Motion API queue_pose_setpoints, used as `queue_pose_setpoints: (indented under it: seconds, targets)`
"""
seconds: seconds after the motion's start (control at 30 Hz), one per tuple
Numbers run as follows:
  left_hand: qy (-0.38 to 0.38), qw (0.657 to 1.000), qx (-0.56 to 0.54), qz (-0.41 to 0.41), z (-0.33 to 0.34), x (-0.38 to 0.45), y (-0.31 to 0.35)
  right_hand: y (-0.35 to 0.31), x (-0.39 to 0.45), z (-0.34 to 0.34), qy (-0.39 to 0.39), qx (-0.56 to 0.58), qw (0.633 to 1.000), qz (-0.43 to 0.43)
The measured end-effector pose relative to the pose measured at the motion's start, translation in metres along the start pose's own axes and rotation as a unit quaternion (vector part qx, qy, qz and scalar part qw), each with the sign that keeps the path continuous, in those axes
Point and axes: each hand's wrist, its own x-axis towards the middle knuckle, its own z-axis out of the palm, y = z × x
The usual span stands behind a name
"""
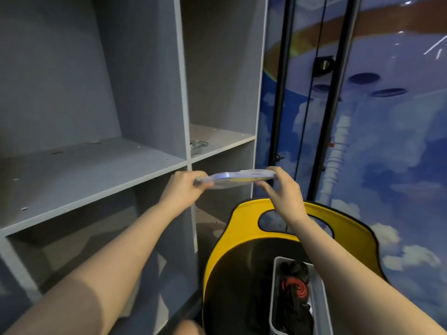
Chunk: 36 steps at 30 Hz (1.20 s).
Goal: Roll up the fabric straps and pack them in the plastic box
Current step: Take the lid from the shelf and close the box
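Clear plastic lid [235, 178] held flat between both hands, above and beyond the open box.

Grey plastic box [320, 296] sits low at the right on the black seat of a yellow-backed chair [244, 213], well below the hands; inside it lie rolled fabric straps [296, 287], one a red-and-black coil with dark straps around it. Left hand [180, 187] grips the lid's left end, thumb on top and fingers curled beneath. Right hand [281, 187] pinches the right end, thumb over the rim and fingers under it. Held almost level, the lid hovers in front of a grey shelf unit [96, 165], near the edge of its middle shelf, with both forearms stretched forward. Lid and box are well apart.
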Motion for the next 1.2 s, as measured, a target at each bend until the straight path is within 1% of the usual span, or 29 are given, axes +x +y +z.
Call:
queue_pose_setpoints:
  seconds: [0.13,0.23,0.3,0.37,0.47,0.57,0.6,0.67,0.73,0.8,0.97,1.1,1.2]
  targets:
    - [-0.057,0.995,-0.084,-0.021,0.038,0.011,0.023,0.038,-0.014,-0.028,0.010,0.061,0.996,0.067]
    - [-0.096,0.988,-0.118,-0.041,0.063,0.016,0.042,0.071,-0.030,-0.041,0.004,0.151,0.977,0.150]
    - [-0.129,0.978,-0.157,-0.051,0.080,0.020,0.052,0.092,-0.044,-0.047,0.004,0.181,0.965,0.189]
    - [-0.161,0.963,-0.211,-0.055,0.097,0.022,0.059,0.109,-0.060,-0.050,0.003,0.201,0.955,0.218]
    - [-0.199,0.934,-0.285,-0.076,0.125,0.024,0.067,0.128,-0.081,-0.053,0.025,0.213,0.943,0.256]
    - [-0.199,0.915,-0.324,-0.138,0.158,0.024,0.069,0.144,-0.097,-0.059,0.035,0.177,0.939,0.293]
    - [-0.190,0.915,-0.319,-0.158,0.170,0.024,0.067,0.150,-0.102,-0.059,0.033,0.162,0.936,0.310]
    - [-0.186,0.926,-0.280,-0.171,0.194,0.019,0.061,0.162,-0.112,-0.058,0.026,0.127,0.932,0.338]
    - [-0.199,0.937,-0.228,-0.175,0.218,0.014,0.052,0.174,-0.121,-0.054,0.010,0.079,0.925,0.371]
    - [-0.217,0.938,-0.196,-0.187,0.239,0.009,0.041,0.187,-0.129,-0.049,-0.008,0.050,0.912,0.407]
    - [-0.287,0.921,-0.158,-0.212,0.282,-0.009,0.017,0.210,-0.150,-0.034,-0.065,0.011,0.870,0.489]
    - [-0.343,0.906,-0.103,-0.226,0.315,-0.030,0.005,0.222,-0.166,-0.027,-0.127,-0.028,0.817,0.562]
    - [-0.372,0.892,-0.084,-0.243,0.335,-0.041,0.001,0.226,-0.177,-0.026,-0.140,-0.031,0.799,0.584]
